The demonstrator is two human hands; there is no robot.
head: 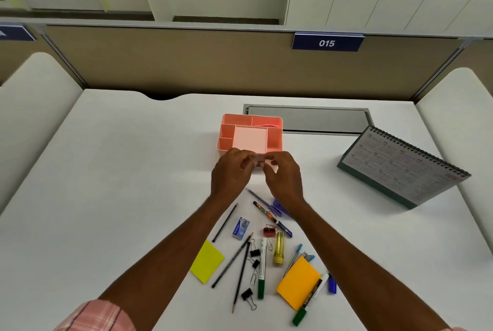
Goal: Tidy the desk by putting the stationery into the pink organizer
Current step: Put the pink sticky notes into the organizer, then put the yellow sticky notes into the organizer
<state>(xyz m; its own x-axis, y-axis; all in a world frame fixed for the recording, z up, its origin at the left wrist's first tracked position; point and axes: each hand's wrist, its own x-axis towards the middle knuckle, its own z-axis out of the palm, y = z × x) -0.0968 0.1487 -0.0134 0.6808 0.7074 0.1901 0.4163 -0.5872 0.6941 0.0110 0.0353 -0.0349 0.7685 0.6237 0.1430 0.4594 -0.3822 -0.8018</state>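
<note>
The near side of the pink organizer [226, 128] is being blocked by the left hand [231, 171] and right hand [283, 177], which are pinching a small piece [260, 163] between them. The desk [120, 184] between the forearms is being crowded by pencils [225, 222], markers [262, 269], binder clips [254, 252] and sticky notes [206, 261]. Passage on the right is being narrowed by a standing calendar [400, 168]. Broad bare room is being left on the left.

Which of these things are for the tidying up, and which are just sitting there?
For the job: pink organizer, yellow sticky notes, orange sticky notes, glue stick, red sharpener, staples box, small piece pinched by left hand and right hand.
Just lying about: desk calendar, number sign 015, grey desk hatch.
</note>
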